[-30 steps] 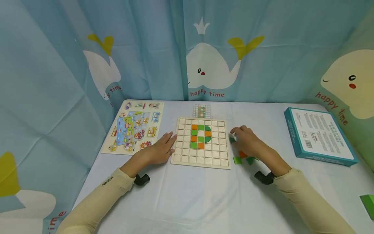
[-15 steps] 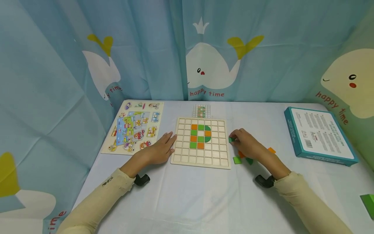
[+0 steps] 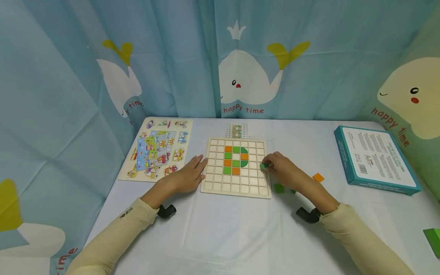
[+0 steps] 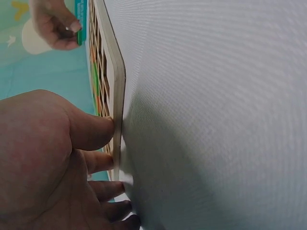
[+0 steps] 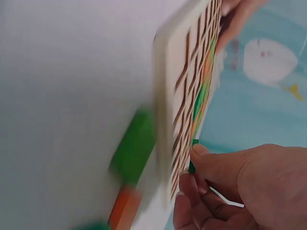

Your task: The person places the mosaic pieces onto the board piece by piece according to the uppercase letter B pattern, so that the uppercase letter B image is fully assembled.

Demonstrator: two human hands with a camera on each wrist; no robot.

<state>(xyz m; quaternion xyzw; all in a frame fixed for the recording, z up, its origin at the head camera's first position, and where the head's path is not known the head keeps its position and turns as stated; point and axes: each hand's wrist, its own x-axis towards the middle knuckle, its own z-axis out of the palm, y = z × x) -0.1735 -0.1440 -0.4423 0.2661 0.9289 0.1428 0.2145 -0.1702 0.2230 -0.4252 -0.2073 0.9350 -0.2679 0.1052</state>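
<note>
In the middle of the table lies a wooden grid board (image 3: 253, 190) with orange and green tiles (image 3: 236, 163) set in a P-like pattern. My left hand (image 3: 188, 175) rests against its left edge, fingers stretched out; the left wrist view shows thumb and fingertips right at the rim. At the board's right side, my right hand (image 3: 284, 168) pinches a dark green tile (image 3: 263, 166) between thumb and fingertips, over the right-hand columns. The right wrist view shows that tile (image 5: 193, 163) edge-on, mostly covered by the thumb.
Loose tiles lie right of the board, among them a green square (image 3: 279, 188) and an orange one (image 3: 318, 177). Behind it is a printed pattern card (image 3: 237, 130). A picture puzzle board (image 3: 182, 166) lies at left, a teal box (image 3: 378, 160) at right.
My right hand has gripped the dark green tile beside the board and carried it left over the board's right edge. My left hand has stayed in place.
</note>
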